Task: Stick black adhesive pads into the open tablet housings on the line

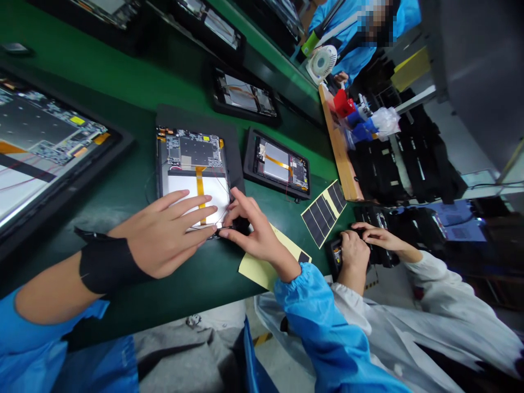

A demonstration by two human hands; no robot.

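Note:
An opened tablet (195, 151) with a circuit board, a silver battery and an orange ribbon cable lies in a black foam tray (235, 147) on the green table. My left hand (166, 232), with a black band round the wrist, rests across the battery's lower part, fingers stretched out and slightly apart. At the tablet's lower right corner, my right hand (251, 226) has its thumb and index finger close together round something dark and thin, too small to name. Thin wires run beside the fingertips. A yellow sheet (262, 266) lies partly under my right wrist.
Other opened devices in black trays (282, 164) (245, 95) (53, 136) stand around. A sheet of black strips (325, 214) lies right. A co-worker's hands (355, 251) handle a device beyond it. A small fan (322, 63) and another person are at the back.

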